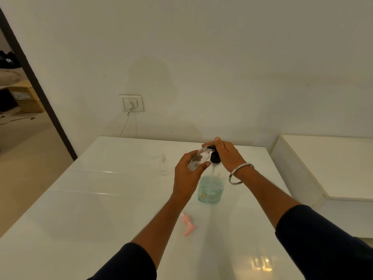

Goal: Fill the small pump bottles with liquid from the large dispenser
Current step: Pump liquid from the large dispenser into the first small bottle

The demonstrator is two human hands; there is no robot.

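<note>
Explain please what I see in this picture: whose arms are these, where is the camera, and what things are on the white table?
There is no machine here. A person wears the camera on the head, so it looks down on the person's own arms. The left hand holds a small clear bottle, tilted, its open neck at the black pump. The right hand rests on the pump of the large dispenser, which holds blue-green liquid. On the white table also stand another clear bottle and, nearer, lies a pink pump top.

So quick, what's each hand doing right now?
Left hand: grips the small clear bottle, tilted toward the spout.
Right hand: presses on the black pump head of the large dispenser.
</note>
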